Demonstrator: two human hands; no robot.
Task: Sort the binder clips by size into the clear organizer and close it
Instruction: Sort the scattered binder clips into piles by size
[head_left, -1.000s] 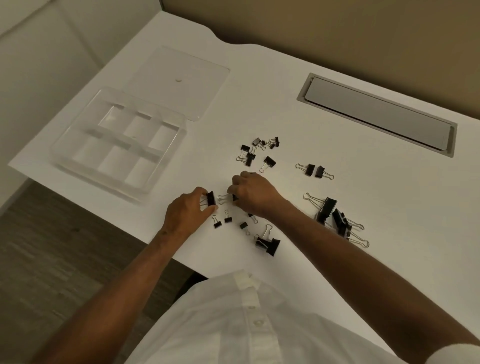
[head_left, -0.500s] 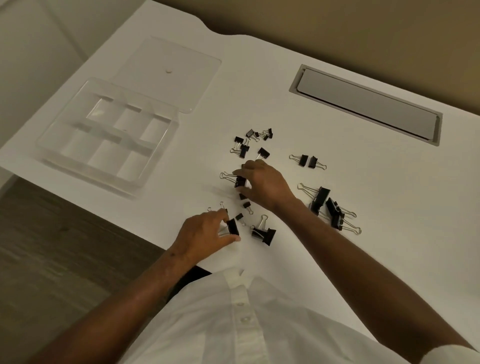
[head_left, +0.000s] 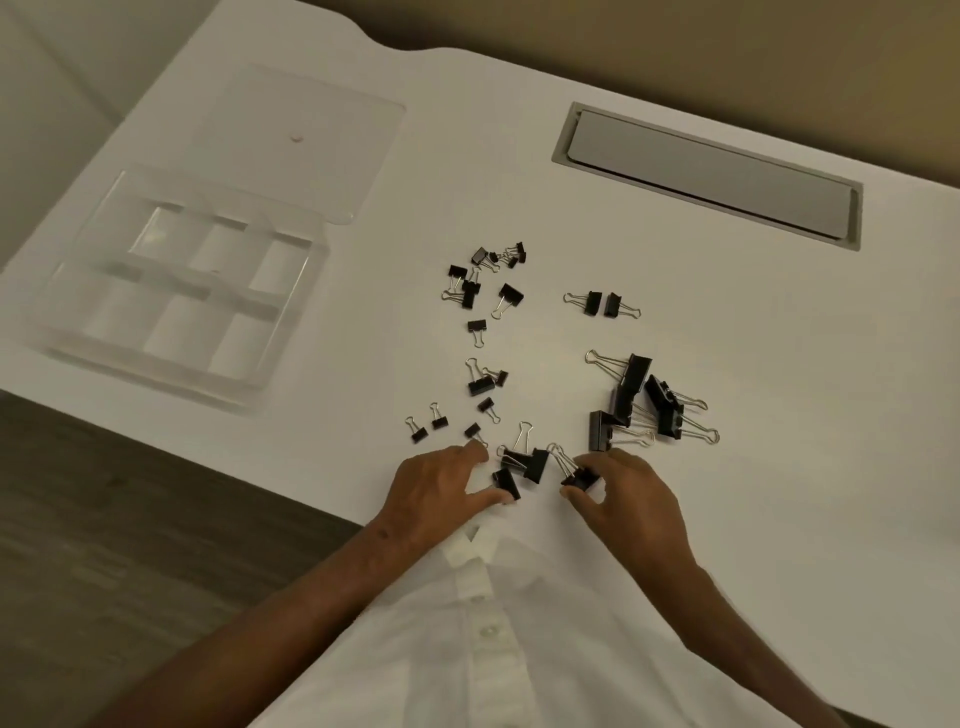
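Clips (head_left: 519, 364) are all loose on the desk (head_left: 779, 364), none in the organizer (head_left: 171, 291) as far as I can see, so the sorting into bins hasn't really started. The lid (head_left: 296, 140) lies flat on the desk just beyond the organizer, so closing is a long way off too.

Both hands sit at the near edge of the desk, close to the body. The left hand (head_left: 436, 493) pinches a mid-size clip (head_left: 506, 483) between thumb and fingers, its other fingers loosely spread. The right hand (head_left: 631, 499) pinches another clip (head_left: 579, 475) by its black body, wire handles pointing away from the hand. Between the two hands lies one more clip (head_left: 535, 462), touching or nearly touching the left one, can't tell which.

Just beyond the right hand is a bunch of the big clips (head_left: 639, 400), overlapping each other. Beyond the left hand there's a scatter of small ones, and further out a tight cluster of small and mid ones (head_left: 483, 275). A pair (head_left: 602, 304) sits well beyond the right hand. The organizer is well off to the left of the left hand, compartments looking bare.

My guess is it's pre-grouping by size on the desk before anything gets dropped in.
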